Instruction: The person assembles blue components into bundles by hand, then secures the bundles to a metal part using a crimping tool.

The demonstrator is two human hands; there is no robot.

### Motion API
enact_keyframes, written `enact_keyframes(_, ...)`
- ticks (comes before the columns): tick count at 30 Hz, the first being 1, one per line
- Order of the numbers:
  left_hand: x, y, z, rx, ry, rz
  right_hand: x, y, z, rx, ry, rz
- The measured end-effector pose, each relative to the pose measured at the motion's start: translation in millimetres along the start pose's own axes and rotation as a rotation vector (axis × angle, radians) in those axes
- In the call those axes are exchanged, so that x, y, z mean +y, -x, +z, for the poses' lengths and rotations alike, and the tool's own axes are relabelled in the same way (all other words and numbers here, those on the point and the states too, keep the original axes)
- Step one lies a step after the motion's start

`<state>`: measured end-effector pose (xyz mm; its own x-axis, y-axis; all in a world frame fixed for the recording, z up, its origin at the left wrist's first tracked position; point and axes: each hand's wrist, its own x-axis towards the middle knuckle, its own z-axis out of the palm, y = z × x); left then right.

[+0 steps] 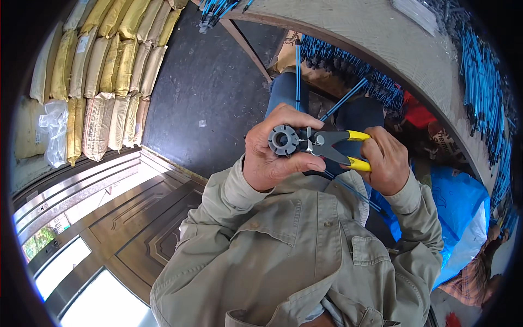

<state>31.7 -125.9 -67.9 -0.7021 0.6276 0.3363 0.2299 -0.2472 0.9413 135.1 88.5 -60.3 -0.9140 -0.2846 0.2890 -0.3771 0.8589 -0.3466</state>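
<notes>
My left hand (262, 166) is closed around a dark grey round plastic hub (275, 139) with a notched rim and a hole in its middle. Thin blue rods (342, 102) with black ends stick out from around it; where they join the hub is hidden. A pair of pliers (328, 143) with yellow handles is gripped in my right hand (388, 161). Its jaws meet a small metal piece (310, 140) at the hub's side, between my left thumb and fingers. The handles stand apart.
A table (327, 27) curves along the far and right side, with bundles of blue rods (479, 82) on it. More rods (348, 65) lie beneath. A blue plastic bag (457, 212) is at my right. Stacked sacks (101, 120) and a brown panelled door (147, 218) are at left.
</notes>
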Motion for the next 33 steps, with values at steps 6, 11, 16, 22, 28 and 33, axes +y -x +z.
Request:
enact_keyframes(6, -1, 0, 1, 0.011, 0.064, -0.057, -5, -3, -25, -0.141, -0.2, 0.044)
enact_keyframes(11, -4, 0, -6, -0.136, 0.155, -0.022, 10, -15, -73, -0.527, -1.097, 0.485)
enact_keyframes(16, -6, 3, -4, -0.141, 0.195, -0.039, 8, -28, -86, -0.669, -0.846, 0.293)
enact_keyframes(22, -7, 3, -7, -0.163, 0.202, -0.015, -6, -6, -48, -0.415, -0.555, 0.178)
enact_keyframes(28, -11, -1, -5, -0.127, 0.203, -0.042, -20, 17, 21, -0.047, -0.512, 0.169)
enact_keyframes(33, -13, 0, -7, -0.159, 0.177, 0.008, -12, 18, 25, 0.054, -0.559, 0.114)
